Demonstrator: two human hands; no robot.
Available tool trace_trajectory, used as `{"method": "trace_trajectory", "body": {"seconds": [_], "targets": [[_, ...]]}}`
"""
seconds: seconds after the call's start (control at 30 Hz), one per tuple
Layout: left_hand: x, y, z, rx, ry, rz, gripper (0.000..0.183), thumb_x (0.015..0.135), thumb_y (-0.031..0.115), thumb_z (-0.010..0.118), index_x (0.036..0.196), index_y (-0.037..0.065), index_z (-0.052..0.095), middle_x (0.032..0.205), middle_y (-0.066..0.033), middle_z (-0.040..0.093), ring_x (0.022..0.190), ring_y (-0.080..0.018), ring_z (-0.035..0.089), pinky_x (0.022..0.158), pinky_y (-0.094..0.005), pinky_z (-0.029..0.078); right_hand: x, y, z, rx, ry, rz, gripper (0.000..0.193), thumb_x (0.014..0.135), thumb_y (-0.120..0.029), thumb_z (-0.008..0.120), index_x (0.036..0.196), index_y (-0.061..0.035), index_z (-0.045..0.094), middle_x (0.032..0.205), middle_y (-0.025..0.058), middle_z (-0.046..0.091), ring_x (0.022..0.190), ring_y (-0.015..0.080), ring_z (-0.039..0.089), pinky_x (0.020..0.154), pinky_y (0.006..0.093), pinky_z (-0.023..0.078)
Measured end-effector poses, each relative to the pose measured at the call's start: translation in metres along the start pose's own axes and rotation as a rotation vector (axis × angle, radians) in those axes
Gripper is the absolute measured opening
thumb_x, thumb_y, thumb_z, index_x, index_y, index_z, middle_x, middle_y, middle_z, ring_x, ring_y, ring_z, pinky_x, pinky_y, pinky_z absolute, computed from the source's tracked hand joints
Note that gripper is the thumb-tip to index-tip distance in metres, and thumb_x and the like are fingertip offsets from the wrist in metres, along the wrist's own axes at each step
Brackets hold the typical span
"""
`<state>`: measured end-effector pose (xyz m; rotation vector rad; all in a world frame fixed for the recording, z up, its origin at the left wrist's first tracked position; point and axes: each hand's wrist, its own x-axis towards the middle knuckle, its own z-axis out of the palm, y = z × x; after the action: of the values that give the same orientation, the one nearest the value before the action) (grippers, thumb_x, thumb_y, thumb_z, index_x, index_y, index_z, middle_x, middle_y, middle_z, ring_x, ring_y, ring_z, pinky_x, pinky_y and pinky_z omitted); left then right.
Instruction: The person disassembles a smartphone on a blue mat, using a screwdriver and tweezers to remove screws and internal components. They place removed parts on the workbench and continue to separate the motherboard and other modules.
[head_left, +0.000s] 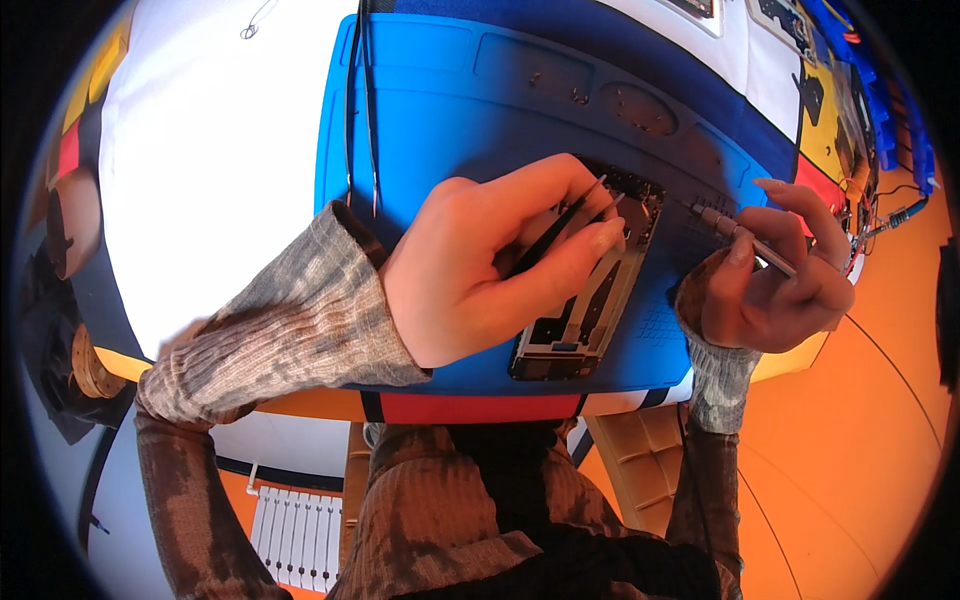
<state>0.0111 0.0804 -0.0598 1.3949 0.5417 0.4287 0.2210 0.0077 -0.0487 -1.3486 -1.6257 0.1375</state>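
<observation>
My left hand (470,265) is closed around black tweezers (548,238). Their light tips reach over the upper end of an opened phone (598,318) with bare inner parts. The hand covers much of the phone's left side. To the right of the phone, my right hand (765,300) grips a slim pen-shaped screwdriver (768,256) between its fingers. Its thin tip points left toward the phone's upper end, apart from it above the mat. The phone lies on a blue work mat (420,110).
Small screws (640,112) lie in shallow compartments along the mat's far edge. Two long thin dark prongs (373,130) rest at the mat's left. Other device parts (785,22) sit at the far right, with cables (905,215) and blue bins (885,120) beyond.
</observation>
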Motion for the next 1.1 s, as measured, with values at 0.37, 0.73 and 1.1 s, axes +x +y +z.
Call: {"method": "trace_trajectory", "body": {"seconds": [0.37,0.73,1.1], "targets": [[-0.001,0.002,0.003,-0.062,0.080,-0.079,0.012,0.086,0.011,0.057,0.091,0.001,0.055,0.047,0.0014,0.041,0.041,-0.0025,0.034,0.040,-0.0220,0.025,-0.001,-0.003,-0.004,-0.013,0.023,0.038,0.039,0.064,0.012,0.052,0.084,-0.0027,0.022,0.098,0.0323,0.046,0.065,0.0236,0.060,0.060,0.0297,0.053],[0.002,0.006,0.005,-0.031,0.058,0.003,0.013,0.089,0.009,0.051,0.093,-0.003,0.052,0.056,-0.0005,0.051,0.043,0.0000,0.040,0.040,-0.0165,0.028,-0.001,-0.005,0.008,0.270,0.028,0.064,0.031,0.069,0.009,0.058,0.070,-0.0050,0.031,0.103,0.0303,0.048,0.067,0.0209,0.060,0.051,0.0248,0.050],[-0.004,-0.002,0.004,-0.099,0.045,-0.150,0.015,0.091,0.010,0.047,0.096,-0.004,0.050,0.066,-0.0036,0.060,0.045,0.0000,0.046,0.040,-0.0148,0.031,0.003,-0.008,0.005,0.248,-0.046,0.062,0.034,0.070,0.009,0.057,0.060,-0.0053,0.028,0.101,0.0307,0.050,0.061,0.0165,0.058,0.039,0.0207,0.041]]}}
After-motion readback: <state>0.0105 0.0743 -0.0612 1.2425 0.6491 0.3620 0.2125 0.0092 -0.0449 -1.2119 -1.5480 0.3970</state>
